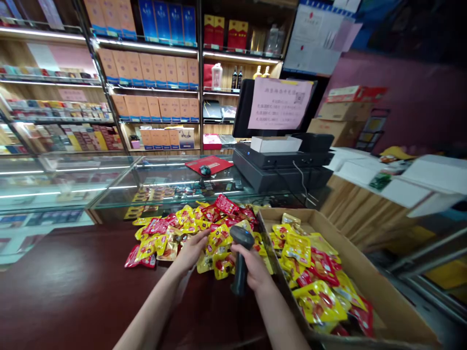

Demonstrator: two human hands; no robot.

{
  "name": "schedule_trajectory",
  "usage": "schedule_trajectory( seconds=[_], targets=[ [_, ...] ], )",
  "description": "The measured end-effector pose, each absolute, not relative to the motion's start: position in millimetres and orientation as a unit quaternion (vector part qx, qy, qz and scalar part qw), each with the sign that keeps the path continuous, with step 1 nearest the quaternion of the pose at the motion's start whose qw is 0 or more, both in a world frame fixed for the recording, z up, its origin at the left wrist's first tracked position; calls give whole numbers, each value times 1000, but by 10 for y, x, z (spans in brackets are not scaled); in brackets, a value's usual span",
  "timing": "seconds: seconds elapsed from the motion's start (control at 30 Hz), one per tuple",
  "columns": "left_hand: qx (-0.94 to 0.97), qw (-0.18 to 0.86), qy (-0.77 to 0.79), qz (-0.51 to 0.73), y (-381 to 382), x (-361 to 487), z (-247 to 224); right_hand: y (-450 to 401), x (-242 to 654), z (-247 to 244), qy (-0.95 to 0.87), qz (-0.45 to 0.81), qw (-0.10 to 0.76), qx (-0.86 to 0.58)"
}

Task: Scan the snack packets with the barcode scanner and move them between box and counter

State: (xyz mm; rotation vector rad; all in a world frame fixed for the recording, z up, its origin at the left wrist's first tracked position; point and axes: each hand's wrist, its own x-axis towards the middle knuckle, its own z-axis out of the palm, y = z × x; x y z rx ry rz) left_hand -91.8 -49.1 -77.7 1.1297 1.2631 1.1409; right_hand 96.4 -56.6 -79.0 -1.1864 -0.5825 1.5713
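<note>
A pile of small red and yellow snack packets (186, 218) lies on the dark red tabletop (73, 282). My left hand (192, 249) reaches to the front of this pile, its fingertips against a yellow packet (219, 236); whether it grips the packet is not clear. Upright in front of the pile is a dark handheld scanner (240, 272), and my right hand (250, 262) is closed around it from the right, below its head. To the right, an open cardboard box (350, 243) holds more red and yellow packets (317, 301).
Behind the pile stand a glass counter (120, 184), a red mat (209, 164) with a mouse, and a black monitor with a pink notice (279, 104) above a black cash drawer (280, 172). Shelves of boxes line the back. White boxes (430, 177) sit at the right.
</note>
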Motion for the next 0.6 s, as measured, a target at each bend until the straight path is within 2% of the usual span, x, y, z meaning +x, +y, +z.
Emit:
schedule_trajectory(
  seconds=[0.17, 0.3, 0.6],
  targets=[
    [560, 403, 560, 459, -493, -741, -998, -534, 918, -798, -226, 701, 520, -432],
    [598, 331, 557, 472, -522, -661, -957, -568, 875, -706, -260, 735, 511, -361],
    [607, 335, 596, 406, -354, -932, -807, -488, 716, -707, -337, 679, 494, -425]
  ],
)
